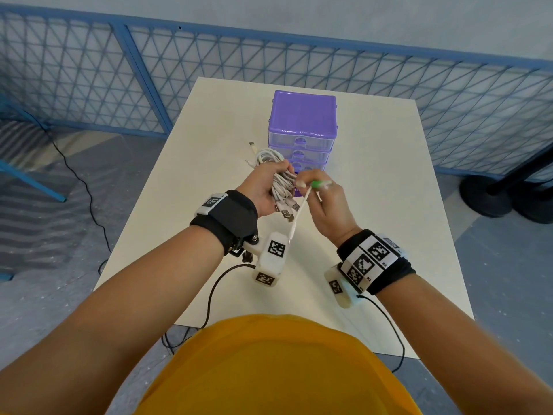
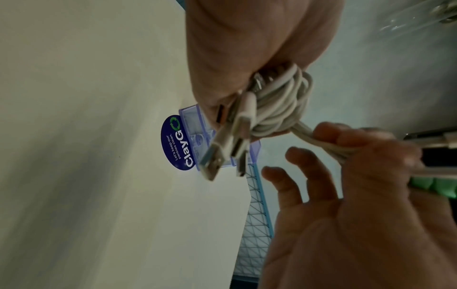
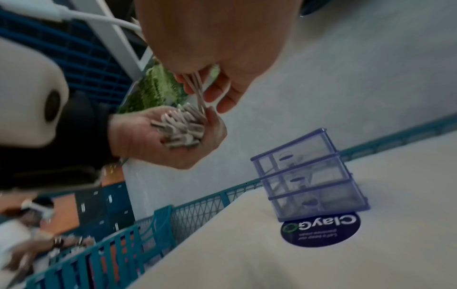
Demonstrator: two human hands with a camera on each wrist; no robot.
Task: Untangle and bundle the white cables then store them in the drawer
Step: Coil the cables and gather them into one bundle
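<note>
My left hand (image 1: 260, 190) grips a coiled bundle of white cables (image 1: 279, 181) above the table, in front of the purple drawer unit (image 1: 302, 121). Several USB plugs (image 2: 215, 156) stick out of the bundle (image 2: 279, 105) below the palm. My right hand (image 1: 324, 205) is close beside it and pinches white strands (image 2: 321, 142) that run out of the bundle, together with a small green piece (image 1: 320, 183). One loose white end (image 1: 294, 223) hangs down toward my left wrist. In the right wrist view the strands (image 3: 197, 90) lead from my fingers to the plugs (image 3: 180, 127) in my left hand (image 3: 148, 144).
The drawer unit (image 3: 309, 176) has three clear drawers, all pushed in, and stands on a dark blue round sticker (image 3: 321, 232) on the white table (image 1: 374, 235). A blue mesh fence (image 1: 419, 85) runs behind the table. Black wires (image 1: 215, 289) hang from my wrist cameras.
</note>
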